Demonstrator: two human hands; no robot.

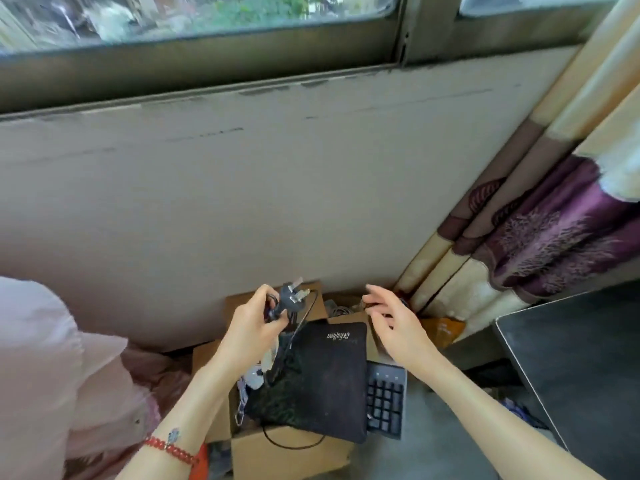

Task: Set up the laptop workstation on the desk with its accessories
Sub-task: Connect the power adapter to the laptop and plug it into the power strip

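Observation:
My left hand (254, 323) grips a black three-pin power plug (290, 297), prongs pointing up, and its thin black cable (294, 336) trails down into an open cardboard box (287, 455) on the floor. A black mouse pad (329, 379) with white lettering lies across the top of the box. A dark keyboard (386, 398) stands beside it on the right. My right hand (391, 322) hovers over the box with its fingers loosely spread, holding nothing. The dark desk (581, 368) shows at the right edge.
A plain wall runs under a window (207, 26) ahead. A purple and cream curtain (540, 237) hangs at the right, down behind the desk. Pink cloth (45, 368) fills the left. An orange packet (441, 329) lies behind the box.

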